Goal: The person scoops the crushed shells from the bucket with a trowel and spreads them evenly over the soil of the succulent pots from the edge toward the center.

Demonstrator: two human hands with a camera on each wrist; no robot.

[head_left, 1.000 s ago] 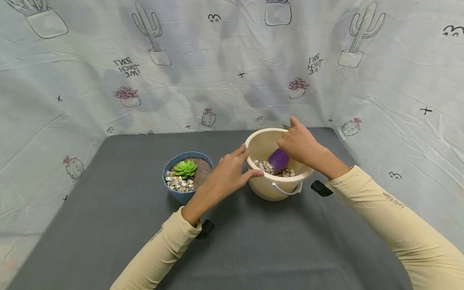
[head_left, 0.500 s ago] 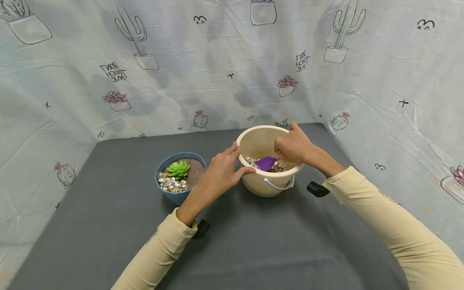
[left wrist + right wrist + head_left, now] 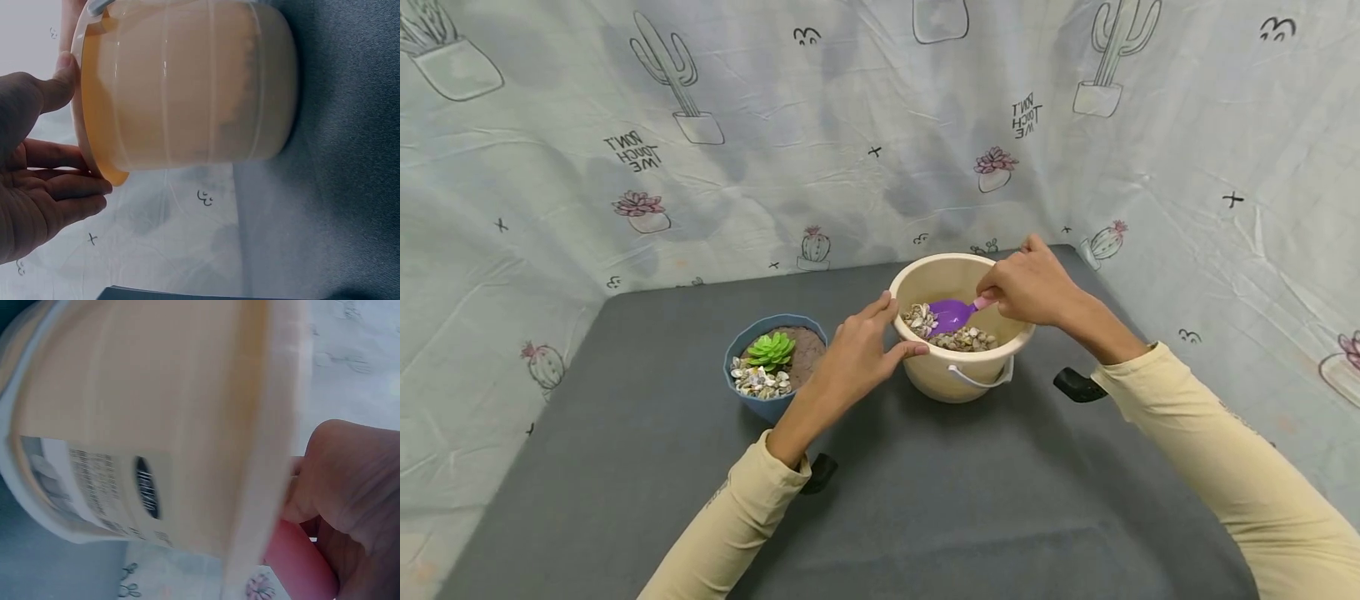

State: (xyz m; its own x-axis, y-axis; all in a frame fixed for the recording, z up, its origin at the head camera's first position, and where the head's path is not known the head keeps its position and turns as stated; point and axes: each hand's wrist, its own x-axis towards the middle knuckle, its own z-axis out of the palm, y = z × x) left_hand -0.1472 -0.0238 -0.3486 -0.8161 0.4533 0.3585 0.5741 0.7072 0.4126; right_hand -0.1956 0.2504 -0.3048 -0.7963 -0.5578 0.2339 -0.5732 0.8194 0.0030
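Observation:
Pebbles (image 3: 966, 339) lie in the bottom of a cream bucket (image 3: 955, 379). My left hand (image 3: 857, 346) rests on the bucket's left rim, its fingers nearly straight and its thumb along the front; the left wrist view shows the thumb (image 3: 59, 84) and fingers touching the rim. Inside the bucket is a small shovel with a purple blade (image 3: 951, 315) and a pink handle (image 3: 300, 562). My right hand (image 3: 1033, 283) grips that handle above the far right rim. The blade sits among the pebbles, some piled at its left tip.
A blue pot (image 3: 775, 407) with brown soil, a green succulent (image 3: 771, 350) and pale stones (image 3: 760, 380) stands left of the bucket. The bucket's white handle (image 3: 981, 379) hangs at its front. Behind the grey tabletop (image 3: 640, 450) hangs a cactus-print cloth (image 3: 775, 167).
My right hand has drawn back to the right and up a little. The shovel's blade went down into the pebbles and now lies flatter, its pink handle showing. My left hand stays on the rim.

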